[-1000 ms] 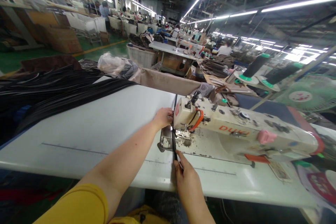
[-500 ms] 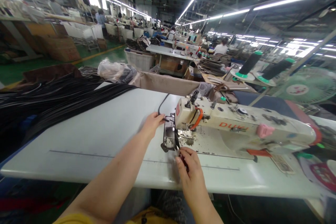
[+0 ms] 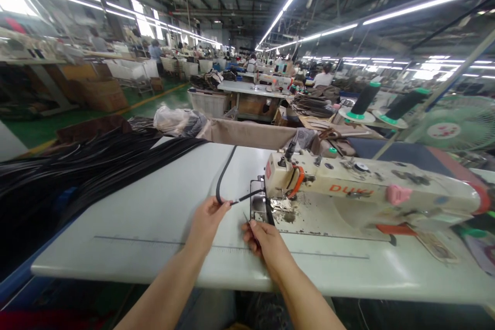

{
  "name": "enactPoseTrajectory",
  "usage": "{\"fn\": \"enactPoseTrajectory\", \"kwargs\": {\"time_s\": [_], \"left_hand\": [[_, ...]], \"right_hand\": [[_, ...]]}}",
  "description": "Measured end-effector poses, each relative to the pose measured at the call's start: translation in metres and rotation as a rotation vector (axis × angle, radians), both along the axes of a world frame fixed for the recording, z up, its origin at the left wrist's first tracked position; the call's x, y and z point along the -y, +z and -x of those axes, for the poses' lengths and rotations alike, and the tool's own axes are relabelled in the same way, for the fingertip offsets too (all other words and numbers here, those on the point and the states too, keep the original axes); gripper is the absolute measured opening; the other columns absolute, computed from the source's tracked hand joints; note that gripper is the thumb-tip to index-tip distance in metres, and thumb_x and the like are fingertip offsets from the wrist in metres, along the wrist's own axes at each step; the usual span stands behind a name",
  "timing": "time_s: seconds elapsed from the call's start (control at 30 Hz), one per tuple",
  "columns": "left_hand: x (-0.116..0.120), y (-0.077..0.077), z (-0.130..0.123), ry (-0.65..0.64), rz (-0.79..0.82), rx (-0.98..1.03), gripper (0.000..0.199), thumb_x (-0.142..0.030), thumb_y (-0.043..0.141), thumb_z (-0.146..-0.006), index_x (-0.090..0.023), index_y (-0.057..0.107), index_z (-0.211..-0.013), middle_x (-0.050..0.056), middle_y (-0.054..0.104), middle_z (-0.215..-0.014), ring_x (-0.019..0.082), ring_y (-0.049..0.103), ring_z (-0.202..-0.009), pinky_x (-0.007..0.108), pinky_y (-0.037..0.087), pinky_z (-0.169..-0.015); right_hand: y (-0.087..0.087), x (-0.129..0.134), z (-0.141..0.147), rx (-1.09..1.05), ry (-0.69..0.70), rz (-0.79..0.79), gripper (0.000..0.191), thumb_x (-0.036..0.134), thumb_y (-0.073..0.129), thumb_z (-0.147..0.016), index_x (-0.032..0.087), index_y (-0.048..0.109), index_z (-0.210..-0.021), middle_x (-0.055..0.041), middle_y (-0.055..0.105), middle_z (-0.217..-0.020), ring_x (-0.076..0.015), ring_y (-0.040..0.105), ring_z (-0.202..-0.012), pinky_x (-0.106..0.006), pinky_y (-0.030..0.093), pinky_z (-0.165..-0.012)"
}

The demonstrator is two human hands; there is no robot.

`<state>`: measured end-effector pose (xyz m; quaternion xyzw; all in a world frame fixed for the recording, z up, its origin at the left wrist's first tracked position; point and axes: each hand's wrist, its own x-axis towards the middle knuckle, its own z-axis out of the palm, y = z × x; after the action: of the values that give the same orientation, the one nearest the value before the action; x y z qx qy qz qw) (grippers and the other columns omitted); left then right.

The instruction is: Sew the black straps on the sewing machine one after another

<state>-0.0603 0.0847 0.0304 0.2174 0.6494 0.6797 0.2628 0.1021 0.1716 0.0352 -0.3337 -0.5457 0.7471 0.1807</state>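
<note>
My left hand (image 3: 209,219) pinches a narrow black strap (image 3: 222,178) in front of the sewing machine. From my fingers one part of the strap curves up toward the far table edge. Another part runs right to the machine's needle end, with a small pale spot close to my fingertips. My right hand (image 3: 265,242) is closed round small scissors (image 3: 246,217), their thin tip pointing up and left below the strap and apart from it. Most of the scissors is hidden by my fingers. The white sewing machine (image 3: 348,185) stands just right of both hands.
Long black straps (image 3: 116,180) lie heaped along the table's left side. A printed ruler (image 3: 154,242) runs near the front edge. Behind the table is a fabric-lined bin (image 3: 247,134). Thread cones (image 3: 363,100) and a fan (image 3: 444,129) stand at right; people work farther back.
My left hand has moved left and nearer with the strap, drawing it out from the machine. My right hand has shifted slightly left with the scissors, away from the needle area.
</note>
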Motion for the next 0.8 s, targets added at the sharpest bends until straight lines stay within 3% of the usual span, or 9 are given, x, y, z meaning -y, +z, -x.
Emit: {"fn": "enactPoseTrajectory", "kwargs": {"time_s": [0.2,0.4,0.5,0.57,0.63,0.73,0.8], "left_hand": [[0.028,0.0,-0.005,-0.009,-0.055,-0.009,0.037,-0.051,0.081,-0.077,-0.022,0.067,-0.094,0.009,0.081,-0.106,0.026,0.074,-0.104,0.037,0.055,-0.094],[0.049,0.002,-0.009,-0.031,-0.046,-0.007,0.034,-0.051,0.08,-0.078,-0.022,0.067,-0.092,0.009,0.081,-0.106,0.026,0.075,-0.104,0.037,0.056,-0.095],[0.056,0.002,-0.007,-0.03,-0.031,0.0,0.035,-0.053,0.079,-0.078,-0.023,0.066,-0.092,0.009,0.08,-0.106,0.026,0.075,-0.102,0.036,0.056,-0.093],[0.06,0.001,-0.003,-0.043,-0.011,-0.032,0.034,-0.053,0.077,-0.081,-0.023,0.066,-0.092,0.007,0.08,-0.1,0.025,0.075,-0.098,0.035,0.056,-0.089],[0.065,0.001,0.003,-0.081,0.023,-0.078,0.033,-0.054,0.074,-0.084,-0.023,0.067,-0.09,0.005,0.078,-0.092,0.024,0.074,-0.093,0.033,0.055,-0.086],[0.071,0.003,0.013,-0.161,0.08,-0.076,0.034,-0.055,0.073,-0.082,-0.022,0.068,-0.088,0.007,0.078,-0.094,0.026,0.073,-0.097,0.035,0.055,-0.088],[0.076,0.005,0.021,-0.197,0.136,-0.036,0.037,-0.055,0.075,-0.078,-0.021,0.068,-0.092,0.009,0.079,-0.093,0.026,0.074,-0.091,0.036,0.056,-0.084]], "right_hand": [[-0.001,-0.004,0.022,-0.006,0.072,0.002,0.064,0.076,0.07,-0.077,0.014,0.071,-0.088,-0.0008,0.061,-0.069,-0.0056,0.036,-0.047,-0.02,0.016,-0.043],[0.002,0.0,0.038,-0.027,0.196,-0.022,0.066,0.08,0.066,-0.075,0.015,0.066,-0.083,0.0068,0.045,-0.06,-0.0041,0.022,-0.044,-0.021,0.013,-0.044],[0.008,0.003,0.035,-0.022,0.213,-0.112,0.057,0.074,0.059,-0.084,0.017,0.065,-0.084,0.0074,0.042,-0.06,-0.0063,0.024,-0.046,-0.022,0.017,-0.046],[0.013,0.004,0.028,-0.007,0.184,-0.2,0.042,0.061,0.066,-0.085,0.019,0.062,-0.081,0.0067,0.044,-0.061,-0.0089,0.032,-0.051,-0.023,0.024,-0.049],[0.017,0.005,0.017,0.077,0.135,-0.454,0.027,0.042,0.074,-0.082,0.022,0.058,-0.076,0.0047,0.049,-0.066,-0.0123,0.043,-0.061,-0.025,0.032,-0.057],[0.017,0.003,-0.005,0.352,0.034,-1.088,0.005,0.019,0.067,-0.083,0.022,0.063,-0.083,-0.0038,0.062,-0.087,-0.0207,0.057,-0.083,-0.032,0.043,-0.075],[0.013,0.001,-0.021,0.57,-0.04,-1.389,0.024,0.015,0.063,-0.086,0.021,0.07,-0.108,-0.0113,0.066,-0.107,-0.0277,0.062,-0.098,-0.037,0.048,-0.083]]}}
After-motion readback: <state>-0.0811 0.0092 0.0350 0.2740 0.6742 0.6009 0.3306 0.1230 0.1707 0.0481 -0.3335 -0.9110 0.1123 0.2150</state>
